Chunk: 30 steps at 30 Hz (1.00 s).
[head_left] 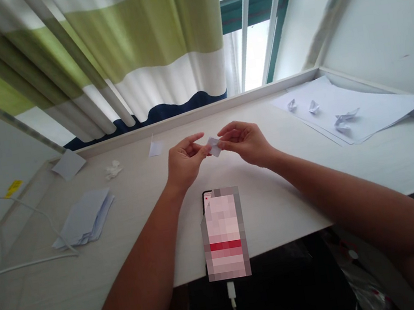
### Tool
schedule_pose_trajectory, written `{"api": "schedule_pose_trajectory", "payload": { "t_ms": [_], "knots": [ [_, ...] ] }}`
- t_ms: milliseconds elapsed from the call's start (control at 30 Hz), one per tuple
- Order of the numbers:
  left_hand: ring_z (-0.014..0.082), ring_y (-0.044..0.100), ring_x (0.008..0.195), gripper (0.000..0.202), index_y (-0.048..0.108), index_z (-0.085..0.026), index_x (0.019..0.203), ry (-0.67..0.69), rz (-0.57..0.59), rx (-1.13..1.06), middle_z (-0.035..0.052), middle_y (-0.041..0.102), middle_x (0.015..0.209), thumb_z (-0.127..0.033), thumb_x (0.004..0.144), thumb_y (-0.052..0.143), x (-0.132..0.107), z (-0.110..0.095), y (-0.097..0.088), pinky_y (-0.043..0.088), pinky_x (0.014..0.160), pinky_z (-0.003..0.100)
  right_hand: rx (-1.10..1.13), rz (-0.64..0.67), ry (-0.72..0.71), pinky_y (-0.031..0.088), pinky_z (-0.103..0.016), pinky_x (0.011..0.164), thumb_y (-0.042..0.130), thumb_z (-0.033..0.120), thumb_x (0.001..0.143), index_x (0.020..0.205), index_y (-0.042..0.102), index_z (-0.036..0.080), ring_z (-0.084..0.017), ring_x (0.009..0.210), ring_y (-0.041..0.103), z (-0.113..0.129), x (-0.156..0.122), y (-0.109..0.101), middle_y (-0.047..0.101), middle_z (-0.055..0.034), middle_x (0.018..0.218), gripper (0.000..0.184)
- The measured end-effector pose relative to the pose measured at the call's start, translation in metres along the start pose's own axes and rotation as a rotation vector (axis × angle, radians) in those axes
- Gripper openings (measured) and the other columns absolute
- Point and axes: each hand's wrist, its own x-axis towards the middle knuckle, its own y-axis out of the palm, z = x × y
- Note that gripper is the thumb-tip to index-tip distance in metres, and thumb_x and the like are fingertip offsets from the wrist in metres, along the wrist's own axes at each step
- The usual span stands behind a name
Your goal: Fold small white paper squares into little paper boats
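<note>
Between my two hands, above the middle of the table, is a small folded piece of white paper (214, 146), diamond-shaped from here. My left hand (188, 162) pinches its left corner with thumb and fingers. On the opposite side, my right hand (245, 142) grips the right edge the same way. Below the hands a phone (223, 231) lies at the table's front edge, its screen blurred out, with a white charging plug (231, 290) at its near end.
At the right, several small folded paper figures (313, 106) sit on large white sheets (371, 102). On the left are a stack of paper (85, 218), a crumpled paper (113, 170), a square sheet (69, 164) and white cables (31, 264). A curtain (148, 33) hangs behind the table.
</note>
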Motion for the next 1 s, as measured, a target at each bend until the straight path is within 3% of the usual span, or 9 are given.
{"api": "schedule_pose_trajectory", "payload": {
  "t_ms": [167, 367, 533, 700, 833, 933, 1000],
  "knots": [
    [0.0162, 0.071, 0.068, 0.033, 0.083, -0.018, 0.091, -0.027, 0.043, 0.082, 0.0060, 0.080, 0.079, -0.047, 0.078, 0.093, 0.0011, 0.0024, -0.0001, 0.058, 0.063, 0.030, -0.007, 0.027, 0.031, 0.066, -0.040, 0.084, 0.098, 0.054, 0.072, 0.088, 0.074, 0.020, -0.020, 0.084, 0.078, 0.0002, -0.0003, 0.0009, 0.081, -0.0035, 0.086, 0.044],
    [0.0170, 0.071, 0.064, 0.037, 0.080, -0.017, 0.081, -0.026, 0.065, 0.098, 0.0061, 0.078, 0.075, -0.047, 0.071, 0.098, -0.0006, -0.0003, 0.0019, 0.058, 0.064, 0.031, -0.079, 0.081, 0.084, 0.066, -0.041, 0.084, 0.092, 0.062, 0.077, 0.097, 0.078, 0.018, -0.021, 0.084, 0.079, 0.0036, -0.0049, 0.0050, 0.083, -0.0069, 0.089, 0.050],
    [0.0172, 0.073, 0.064, 0.041, 0.078, -0.015, 0.083, -0.061, 0.117, 0.056, 0.0074, 0.079, 0.079, -0.048, 0.071, 0.099, -0.0022, -0.0023, 0.0039, 0.060, 0.065, 0.032, -0.119, 0.088, 0.073, 0.064, -0.037, 0.075, 0.090, 0.064, 0.078, 0.083, 0.079, 0.017, -0.020, 0.077, 0.077, 0.0043, -0.0033, 0.0036, 0.082, -0.0068, 0.081, 0.049],
    [0.0168, 0.074, 0.065, 0.041, 0.074, -0.019, 0.097, -0.055, 0.138, 0.006, 0.0028, 0.079, 0.079, -0.045, 0.074, 0.097, -0.0024, -0.0038, 0.0058, 0.062, 0.068, 0.032, -0.111, 0.026, 0.083, 0.062, -0.034, 0.067, 0.090, 0.063, 0.079, 0.085, 0.078, 0.015, -0.017, 0.069, 0.072, -0.0009, 0.0005, 0.0019, 0.079, -0.0070, 0.076, 0.050],
    [0.0158, 0.073, 0.068, 0.030, 0.076, -0.019, 0.087, -0.032, 0.102, 0.029, 0.0024, 0.078, 0.078, -0.041, 0.077, 0.094, -0.0020, -0.0022, 0.0068, 0.063, 0.070, 0.031, -0.082, 0.024, 0.102, 0.062, -0.032, 0.063, 0.091, 0.058, 0.079, 0.100, 0.075, 0.016, -0.016, 0.064, 0.071, -0.0017, -0.0003, 0.0018, 0.077, -0.0037, 0.075, 0.050],
    [0.0159, 0.074, 0.073, 0.026, 0.081, -0.019, 0.092, -0.032, 0.020, 0.023, 0.0047, 0.081, 0.089, -0.040, 0.079, 0.091, -0.0015, -0.0019, 0.0064, 0.065, 0.077, 0.034, -0.089, 0.019, 0.053, 0.060, -0.030, 0.058, 0.090, 0.052, 0.082, 0.115, 0.072, 0.019, -0.015, 0.059, 0.070, 0.0029, -0.0022, 0.0026, 0.075, 0.0009, 0.074, 0.050],
    [0.0170, 0.075, 0.078, 0.025, 0.083, -0.019, 0.097, -0.028, 0.002, 0.006, 0.0061, 0.082, 0.096, -0.039, 0.082, 0.088, -0.0015, -0.0031, 0.0057, 0.066, 0.081, 0.036, -0.079, 0.031, 0.029, 0.059, -0.030, 0.058, 0.088, 0.048, 0.085, 0.113, 0.074, 0.019, -0.014, 0.058, 0.070, 0.0061, -0.0027, 0.0028, 0.074, 0.0017, 0.073, 0.042]
  ]
}}
